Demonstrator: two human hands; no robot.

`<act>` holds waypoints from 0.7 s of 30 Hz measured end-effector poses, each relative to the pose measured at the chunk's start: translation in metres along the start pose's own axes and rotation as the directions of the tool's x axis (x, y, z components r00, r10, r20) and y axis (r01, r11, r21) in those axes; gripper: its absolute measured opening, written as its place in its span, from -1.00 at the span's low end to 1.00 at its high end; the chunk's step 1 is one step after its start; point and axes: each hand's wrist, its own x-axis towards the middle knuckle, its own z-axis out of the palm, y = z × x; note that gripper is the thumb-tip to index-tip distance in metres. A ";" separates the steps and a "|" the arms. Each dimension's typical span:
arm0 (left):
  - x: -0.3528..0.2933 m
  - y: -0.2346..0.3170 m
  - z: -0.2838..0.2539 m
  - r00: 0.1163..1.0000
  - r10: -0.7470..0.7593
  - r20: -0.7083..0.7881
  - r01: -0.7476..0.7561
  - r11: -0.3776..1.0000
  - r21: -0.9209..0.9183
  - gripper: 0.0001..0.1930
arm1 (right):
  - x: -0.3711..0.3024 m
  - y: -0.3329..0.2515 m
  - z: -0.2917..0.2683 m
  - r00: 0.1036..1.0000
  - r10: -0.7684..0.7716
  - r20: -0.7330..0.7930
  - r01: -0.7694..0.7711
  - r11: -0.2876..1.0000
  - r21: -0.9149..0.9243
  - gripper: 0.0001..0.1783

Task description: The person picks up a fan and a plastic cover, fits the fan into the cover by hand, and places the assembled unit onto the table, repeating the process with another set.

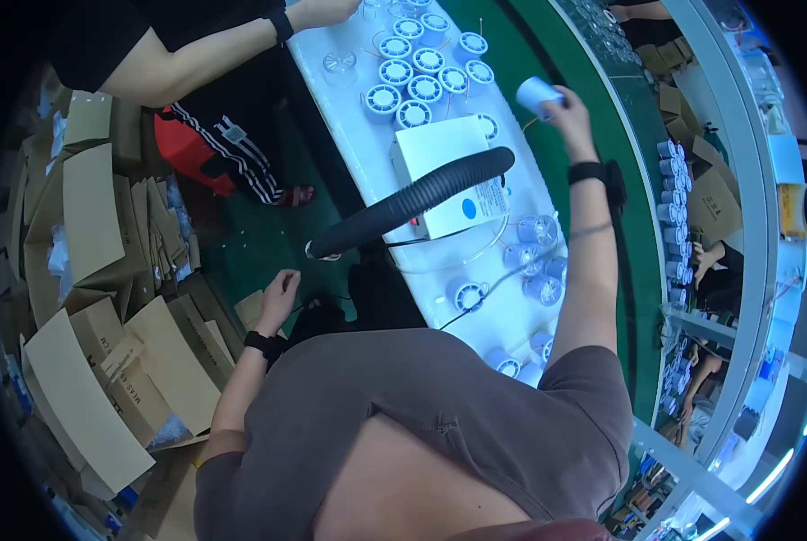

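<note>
My right hand [567, 115] is out to the far right over the green belt [607, 180], its fingers pinching a pale cup [536, 96] that tilts in my grip; the cup is just beyond the right edge of the white table [342, 122], apart from it; my left hand [280, 296] hangs low on the left, off the table, fingers bent, and I cannot tell whether their tips press together; on the far part of the table stand slotted-top cups [426, 87] in a close cluster; nearer than these sits a white box [435, 149], a black hose [421, 194] arching across it; cardboard boxes [92, 216] crowd the left, and a co-worker's arm [227, 57] reaches over the table's far left edge.
</note>
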 end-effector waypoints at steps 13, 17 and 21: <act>-0.062 0.056 -0.006 0.427 0.247 0.870 0.300 0.869 -0.394 -0.59 | -0.427 -0.108 0.165 0.904 0.064 0.422 -0.398 -0.230 0.888 -0.17; -0.078 0.018 -0.013 0.338 0.214 0.917 0.763 0.507 -0.400 -0.56 | -0.455 -0.118 0.242 0.971 0.181 0.155 -0.217 0.401 0.890 -0.17; -0.082 0.004 -0.032 0.371 0.204 0.906 0.883 0.224 -0.412 -0.55 | -0.468 -0.116 0.276 0.999 0.024 0.045 -0.045 0.841 0.540 -0.11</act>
